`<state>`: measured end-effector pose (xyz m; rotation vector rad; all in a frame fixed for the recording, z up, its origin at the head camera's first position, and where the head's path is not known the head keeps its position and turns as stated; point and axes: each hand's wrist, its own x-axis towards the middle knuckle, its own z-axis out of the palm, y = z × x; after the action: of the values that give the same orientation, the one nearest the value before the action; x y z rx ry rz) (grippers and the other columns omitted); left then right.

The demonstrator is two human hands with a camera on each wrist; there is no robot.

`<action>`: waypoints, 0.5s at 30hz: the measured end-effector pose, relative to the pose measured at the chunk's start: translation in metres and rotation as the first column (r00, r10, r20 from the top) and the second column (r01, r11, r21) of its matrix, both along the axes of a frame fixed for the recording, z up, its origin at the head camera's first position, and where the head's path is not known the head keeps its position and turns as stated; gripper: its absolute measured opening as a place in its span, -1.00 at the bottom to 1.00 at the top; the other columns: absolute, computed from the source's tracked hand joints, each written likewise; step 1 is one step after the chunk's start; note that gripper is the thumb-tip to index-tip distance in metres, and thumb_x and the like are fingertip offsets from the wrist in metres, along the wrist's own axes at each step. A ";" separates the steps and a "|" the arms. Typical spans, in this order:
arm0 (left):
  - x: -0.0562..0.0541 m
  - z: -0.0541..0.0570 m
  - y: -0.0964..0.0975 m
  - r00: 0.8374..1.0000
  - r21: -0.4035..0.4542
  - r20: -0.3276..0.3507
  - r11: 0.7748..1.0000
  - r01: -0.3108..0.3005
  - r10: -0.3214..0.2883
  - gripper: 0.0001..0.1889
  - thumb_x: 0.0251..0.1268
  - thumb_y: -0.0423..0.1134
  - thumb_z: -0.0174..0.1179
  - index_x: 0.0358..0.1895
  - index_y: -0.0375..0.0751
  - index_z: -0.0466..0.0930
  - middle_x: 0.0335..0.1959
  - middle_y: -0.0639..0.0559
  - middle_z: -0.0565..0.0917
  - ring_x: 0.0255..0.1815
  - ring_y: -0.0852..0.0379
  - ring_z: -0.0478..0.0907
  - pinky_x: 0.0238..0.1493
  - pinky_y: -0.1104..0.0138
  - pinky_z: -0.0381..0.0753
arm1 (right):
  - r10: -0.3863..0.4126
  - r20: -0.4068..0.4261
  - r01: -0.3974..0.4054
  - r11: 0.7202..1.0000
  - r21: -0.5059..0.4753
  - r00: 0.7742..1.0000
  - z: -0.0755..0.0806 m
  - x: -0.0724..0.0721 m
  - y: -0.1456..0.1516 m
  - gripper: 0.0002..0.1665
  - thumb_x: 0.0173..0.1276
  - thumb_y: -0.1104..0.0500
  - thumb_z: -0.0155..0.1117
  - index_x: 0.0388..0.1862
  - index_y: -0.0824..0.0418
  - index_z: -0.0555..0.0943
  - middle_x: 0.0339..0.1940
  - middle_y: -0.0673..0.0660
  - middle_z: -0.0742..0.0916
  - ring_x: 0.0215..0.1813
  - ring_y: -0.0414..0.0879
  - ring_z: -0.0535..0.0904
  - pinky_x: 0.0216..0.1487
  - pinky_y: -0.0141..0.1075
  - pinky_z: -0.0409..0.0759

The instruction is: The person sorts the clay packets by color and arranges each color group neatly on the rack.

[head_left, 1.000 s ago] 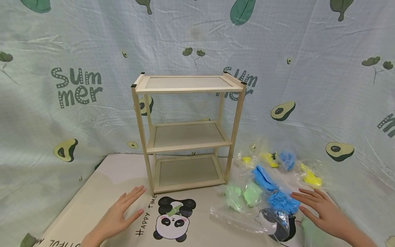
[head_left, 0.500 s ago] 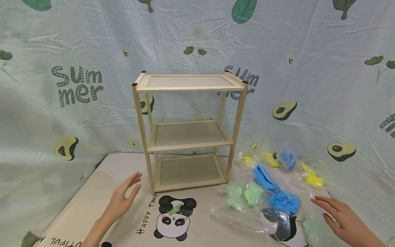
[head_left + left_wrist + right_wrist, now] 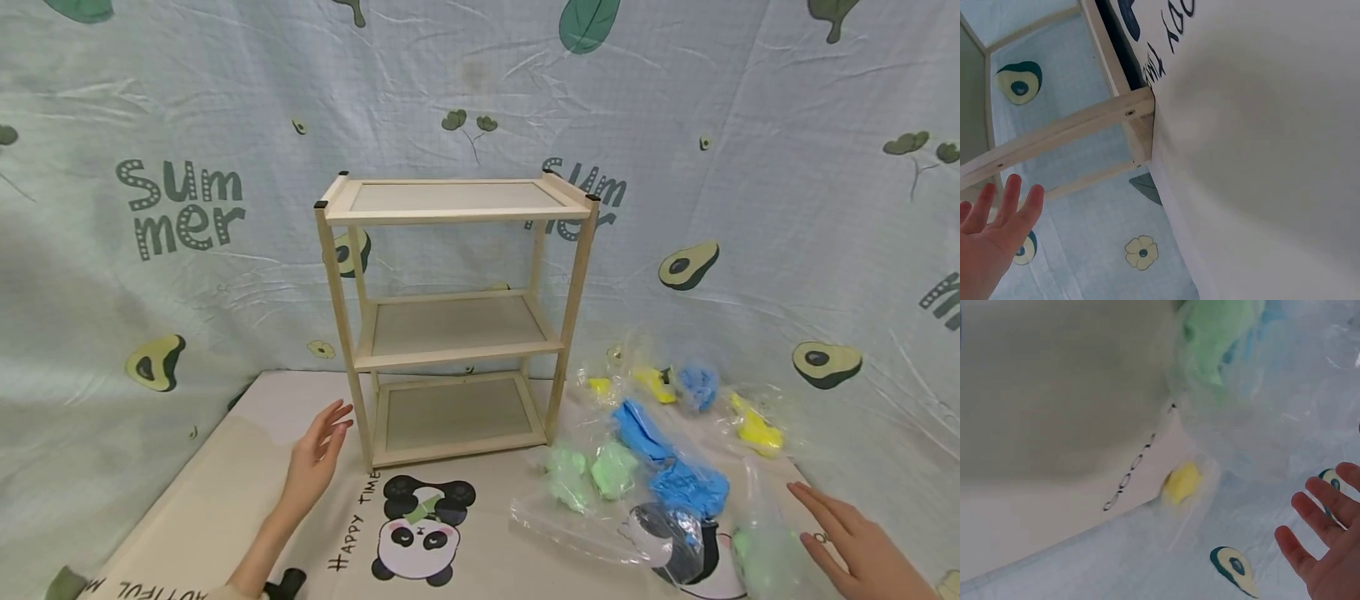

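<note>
A three-tier wooden shelf rack (image 3: 457,358) with black-capped posts stands upright at the middle of the table in the head view. My left hand (image 3: 315,458) is just left of its front left post, fingers loosely bent and holding nothing. In the left wrist view the fingers of that hand (image 3: 1000,225) overlap a wooden post of the rack. My right hand (image 3: 862,542) hovers at the lower right with fingers extended, beside a clear plastic bag with a pale green bundle (image 3: 757,554). The right wrist view shows this hand (image 3: 1329,531) with fingers spread and nothing in them.
Clear plastic bags with blue bundles (image 3: 690,490), green bundles (image 3: 615,471) and yellow bundles (image 3: 757,433) lie right of the rack. A panda-printed mat (image 3: 416,542) covers the table (image 3: 202,492). Behind hangs a pale curtain (image 3: 262,100) with avocado prints.
My left hand has risen and come closer to the rack's left post, its fingers bending more. My right hand has moved right, away from the blue bundle. The rack and bags stay put.
</note>
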<state>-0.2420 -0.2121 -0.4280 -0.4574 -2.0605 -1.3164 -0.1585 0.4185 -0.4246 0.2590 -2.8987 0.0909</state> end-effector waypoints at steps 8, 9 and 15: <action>-0.009 0.001 0.011 0.997 0.090 0.082 0.996 -0.019 0.011 -0.66 0.31 -0.47 -0.12 0.14 -0.49 0.28 -0.03 -0.46 0.47 -0.17 0.63 0.40 -0.23 0.73 0.38 | -0.132 0.232 0.116 0.990 0.082 0.964 -0.024 -0.004 0.014 -0.19 0.09 -0.35 0.09 0.09 0.24 0.38 0.08 0.35 0.47 -0.01 0.24 0.33 -0.19 0.26 0.30; -0.010 0.001 0.012 0.996 0.095 0.093 0.995 -0.026 0.017 -0.66 0.32 -0.46 -0.13 0.14 -0.48 0.28 -0.02 -0.45 0.47 -0.17 0.64 0.39 -0.22 0.73 0.37 | -0.146 0.265 0.126 0.988 0.091 0.953 -0.027 -0.004 0.015 -0.17 0.05 -0.38 0.08 0.09 0.21 0.39 0.09 0.35 0.46 0.00 0.25 0.31 -0.17 0.29 0.28; -0.017 -0.002 0.018 0.993 0.124 0.120 0.992 -0.008 -0.007 -0.64 0.33 -0.46 -0.16 0.17 -0.51 0.22 -0.03 -0.48 0.46 -0.16 0.62 0.39 -0.19 0.70 0.36 | -0.177 0.391 0.138 0.982 0.126 0.903 -0.040 -0.006 0.018 -0.10 -0.06 -0.49 0.04 0.12 0.08 0.40 0.14 0.42 0.42 0.04 0.40 0.23 -0.12 0.40 0.18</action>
<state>-0.2591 -0.1944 -0.4295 -0.3300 -2.0599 -1.4947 -0.1649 0.4362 -0.4647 0.0173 -3.3265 -0.0268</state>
